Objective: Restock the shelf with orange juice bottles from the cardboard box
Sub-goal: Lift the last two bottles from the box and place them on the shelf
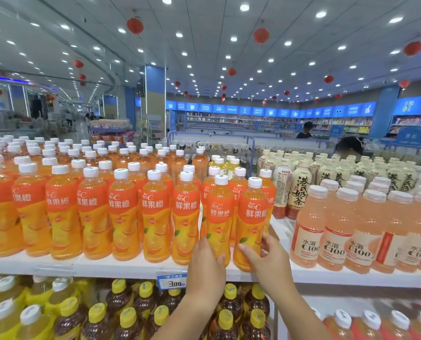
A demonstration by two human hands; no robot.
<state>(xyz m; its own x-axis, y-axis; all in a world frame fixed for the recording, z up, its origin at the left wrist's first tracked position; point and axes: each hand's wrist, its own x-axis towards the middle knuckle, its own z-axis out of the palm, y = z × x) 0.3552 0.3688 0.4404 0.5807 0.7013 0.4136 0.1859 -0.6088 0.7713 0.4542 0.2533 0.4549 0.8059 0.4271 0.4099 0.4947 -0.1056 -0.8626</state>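
Rows of orange juice bottles with white caps fill the white top shelf (131,266). At the right end of the front row stand two bottles side by side. My left hand (205,268) grips the lower part of the left one (219,217), fingers wrapped round it. My right hand (263,256) holds the base of the right one (252,214), thumb and fingers curled on its label. Both bottles stand upright on the shelf. The cardboard box is out of view.
Pale pink C100 bottles (332,231) stand close on the right, milk tea bottles (297,190) behind them. A price tag (171,282) hangs on the shelf edge. Yellow-capped tea bottles (121,312) fill the shelf below. Other people stand far off at the back right.
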